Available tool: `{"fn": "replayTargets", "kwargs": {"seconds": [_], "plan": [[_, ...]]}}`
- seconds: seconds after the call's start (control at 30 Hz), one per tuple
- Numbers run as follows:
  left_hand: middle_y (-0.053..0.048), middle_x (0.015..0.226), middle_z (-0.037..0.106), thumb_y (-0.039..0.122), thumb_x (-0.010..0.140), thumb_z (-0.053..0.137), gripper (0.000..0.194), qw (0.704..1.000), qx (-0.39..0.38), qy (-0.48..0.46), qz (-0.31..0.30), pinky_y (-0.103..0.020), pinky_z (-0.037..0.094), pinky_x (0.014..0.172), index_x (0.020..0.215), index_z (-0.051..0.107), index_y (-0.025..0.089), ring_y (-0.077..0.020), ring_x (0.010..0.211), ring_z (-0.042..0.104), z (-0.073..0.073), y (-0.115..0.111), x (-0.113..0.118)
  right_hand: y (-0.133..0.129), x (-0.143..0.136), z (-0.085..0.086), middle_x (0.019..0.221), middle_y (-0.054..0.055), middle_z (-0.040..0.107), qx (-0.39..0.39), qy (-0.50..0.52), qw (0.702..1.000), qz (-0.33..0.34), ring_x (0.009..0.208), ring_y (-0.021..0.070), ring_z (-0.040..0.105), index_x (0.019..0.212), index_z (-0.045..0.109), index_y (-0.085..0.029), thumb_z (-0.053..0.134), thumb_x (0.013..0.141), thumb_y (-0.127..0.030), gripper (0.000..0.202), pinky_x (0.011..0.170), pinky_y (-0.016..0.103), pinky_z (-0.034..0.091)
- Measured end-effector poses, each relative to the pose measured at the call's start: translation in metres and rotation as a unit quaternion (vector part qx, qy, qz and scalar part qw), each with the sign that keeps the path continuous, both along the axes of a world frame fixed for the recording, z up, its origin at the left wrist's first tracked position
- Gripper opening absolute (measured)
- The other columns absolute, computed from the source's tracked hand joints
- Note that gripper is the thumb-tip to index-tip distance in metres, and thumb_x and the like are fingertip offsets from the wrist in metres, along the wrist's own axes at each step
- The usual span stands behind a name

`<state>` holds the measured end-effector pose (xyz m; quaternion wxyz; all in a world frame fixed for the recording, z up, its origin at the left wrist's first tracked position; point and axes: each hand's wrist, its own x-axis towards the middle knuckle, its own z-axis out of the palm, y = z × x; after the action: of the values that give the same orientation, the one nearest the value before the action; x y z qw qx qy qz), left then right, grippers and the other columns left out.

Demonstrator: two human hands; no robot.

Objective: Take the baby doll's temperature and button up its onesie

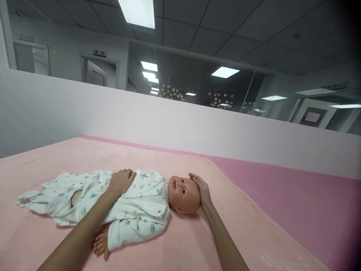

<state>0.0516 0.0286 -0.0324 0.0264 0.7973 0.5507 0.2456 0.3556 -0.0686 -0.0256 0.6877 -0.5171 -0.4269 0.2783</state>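
Note:
A baby doll lies on its back on a pink cloth, its head toward the right. It is dressed in a white jacket with a small printed pattern and matching trousers. My left hand rests palm down on the doll's belly, fingers laid over the clothing. Against the crown of the doll's bald head, my right hand is cupped with its fingers extended. One doll hand sticks out of a sleeve below my left forearm. Part of the waist shows between jacket and trousers.
Behind the cloth stands a low white partition. A brighter pink surface shows beyond the cloth's edge on the right. Farther back are a glass wall with heart stickers, a door and lit ceiling panels.

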Motion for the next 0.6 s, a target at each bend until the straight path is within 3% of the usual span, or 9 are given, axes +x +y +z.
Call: {"fn": "replayTargets", "kwargs": {"seconds": [0.13,0.3,0.47,0.6], "plan": [[-0.006,0.09,0.061,0.044,0.082,0.02,0.044,1.0,-0.005,-0.01,-0.001,-0.034,0.035,0.076,0.084,0.056,0.02,-0.0219,0.089,0.052,-0.0005,0.0001,-0.0002,-0.0012,-0.0014,0.0021,0.116,0.001,0.055,-0.006,0.016,1.0,-0.007,0.113,0.0209,0.046,0.108,0.059,-0.025,0.063,0.063,-0.039,0.048,0.098,0.034,0.035],[-0.007,0.087,0.061,0.054,0.08,0.024,0.047,1.0,-0.008,-0.02,0.004,-0.034,0.035,0.077,0.084,0.056,0.02,-0.0214,0.086,0.052,-0.001,0.0001,-0.0005,-0.0025,-0.003,0.0042,0.118,0.004,0.054,-0.028,-0.012,0.999,0.015,0.114,0.0241,0.044,0.084,0.069,-0.018,0.06,0.063,-0.041,0.032,0.1,0.034,0.033],[-0.006,0.086,0.061,0.054,0.079,0.027,0.045,1.0,-0.005,-0.018,0.006,-0.035,0.035,0.076,0.083,0.054,0.019,-0.0216,0.086,0.052,-0.0019,0.0011,-0.0004,-0.0003,-0.0005,0.0013,0.118,0.0,0.054,-0.006,0.011,1.0,0.0,0.114,0.0216,0.045,0.105,0.061,-0.025,0.062,0.063,-0.04,0.045,0.099,0.035,0.034],[-0.007,0.086,0.061,0.052,0.08,0.028,0.043,1.0,-0.005,-0.014,0.009,-0.034,0.035,0.076,0.082,0.054,0.019,-0.0211,0.085,0.053,-0.0019,0.0012,0.0,-0.0002,-0.0007,0.0013,0.112,0.004,0.058,-0.025,0.003,0.999,0.021,0.112,0.0232,0.047,0.09,0.067,-0.018,0.062,0.063,-0.041,0.036,0.098,0.034,0.034]]}}
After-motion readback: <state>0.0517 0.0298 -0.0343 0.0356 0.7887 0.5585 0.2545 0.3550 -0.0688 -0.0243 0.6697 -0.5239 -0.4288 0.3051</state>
